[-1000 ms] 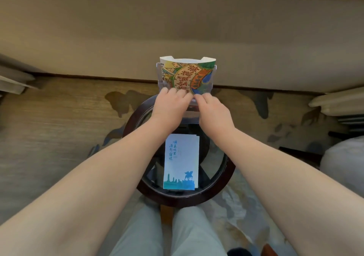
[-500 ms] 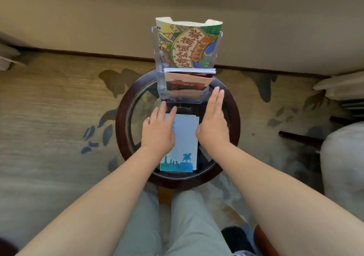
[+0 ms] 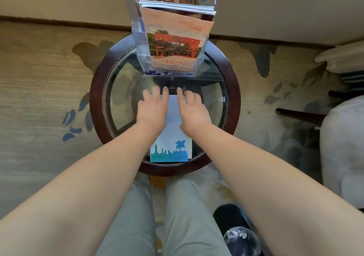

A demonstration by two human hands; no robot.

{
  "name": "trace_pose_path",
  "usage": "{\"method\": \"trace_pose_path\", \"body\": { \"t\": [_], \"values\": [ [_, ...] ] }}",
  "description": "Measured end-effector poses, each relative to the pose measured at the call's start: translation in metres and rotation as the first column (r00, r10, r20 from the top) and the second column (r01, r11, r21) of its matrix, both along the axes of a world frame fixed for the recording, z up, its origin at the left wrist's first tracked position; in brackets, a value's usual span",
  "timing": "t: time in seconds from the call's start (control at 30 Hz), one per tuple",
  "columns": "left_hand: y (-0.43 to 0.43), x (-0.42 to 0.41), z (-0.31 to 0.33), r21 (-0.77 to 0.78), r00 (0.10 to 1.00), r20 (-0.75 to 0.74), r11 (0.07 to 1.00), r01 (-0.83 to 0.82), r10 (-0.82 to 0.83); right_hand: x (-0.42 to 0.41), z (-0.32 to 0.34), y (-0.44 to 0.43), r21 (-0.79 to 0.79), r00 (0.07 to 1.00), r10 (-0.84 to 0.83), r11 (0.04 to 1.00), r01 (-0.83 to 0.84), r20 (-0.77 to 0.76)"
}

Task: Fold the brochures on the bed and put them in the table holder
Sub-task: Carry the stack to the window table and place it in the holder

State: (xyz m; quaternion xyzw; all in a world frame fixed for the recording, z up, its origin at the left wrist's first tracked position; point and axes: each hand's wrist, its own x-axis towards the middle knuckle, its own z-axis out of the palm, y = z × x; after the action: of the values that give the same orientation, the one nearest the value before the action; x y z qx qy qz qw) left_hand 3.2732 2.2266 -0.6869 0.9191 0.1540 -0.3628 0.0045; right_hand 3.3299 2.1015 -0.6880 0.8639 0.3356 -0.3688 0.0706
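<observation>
Left hand (image 3: 152,108) and right hand (image 3: 192,110) lie flat, fingers extended, on a white folded brochure with a blue skyline print (image 3: 171,150), fingertips perhaps hooking its far edge. It rests on a round dark-wood glass-topped table (image 3: 96,102). Beyond stands a clear acrylic holder (image 3: 137,39) containing an orange-red brochure (image 3: 175,45).

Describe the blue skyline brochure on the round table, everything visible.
The brochure is a white paper rectangle with a teal-blue city skyline and horse-and-rider silhouette along its near edge. It lies flat on the round table's glass top, long side running away from the person. The left hand and right hand rest on its far half, fingers extended.
</observation>
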Motion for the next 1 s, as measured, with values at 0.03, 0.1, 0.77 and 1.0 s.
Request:
{"method": "trace_pose_path", "body": {
  "t": [0.03, 0.1, 0.77, 1.0],
  "values": [
    [-0.004, -0.005, -0.002, -0.013, 1.000, -0.013, 1.000, -0.010, 0.009, -0.005, -0.002, -0.002, -0.009, 0.999, 0.034, 0.999, -0.034, 0.030],
    [-0.014, -0.017, -0.003, -0.040, 0.999, -0.045, 0.999, -0.019, 0.017, -0.012, -0.001, -0.006, -0.011, 0.996, 0.077, 0.997, -0.077, 0.035],
    [0.057, 0.054, 0.228, -0.021, 0.933, 0.346, 0.993, 0.116, -0.102, 0.078, 0.218, 0.044, 0.306, 0.994, 0.005, 0.951, -0.039, 0.113],
    [0.092, 0.114, 0.376, 0.026, 0.828, 0.556, 0.998, 0.064, -0.068, 0.136, 0.363, 0.070, 0.446, 0.949, -0.084, 0.893, -0.064, 0.304]
  ]
}}
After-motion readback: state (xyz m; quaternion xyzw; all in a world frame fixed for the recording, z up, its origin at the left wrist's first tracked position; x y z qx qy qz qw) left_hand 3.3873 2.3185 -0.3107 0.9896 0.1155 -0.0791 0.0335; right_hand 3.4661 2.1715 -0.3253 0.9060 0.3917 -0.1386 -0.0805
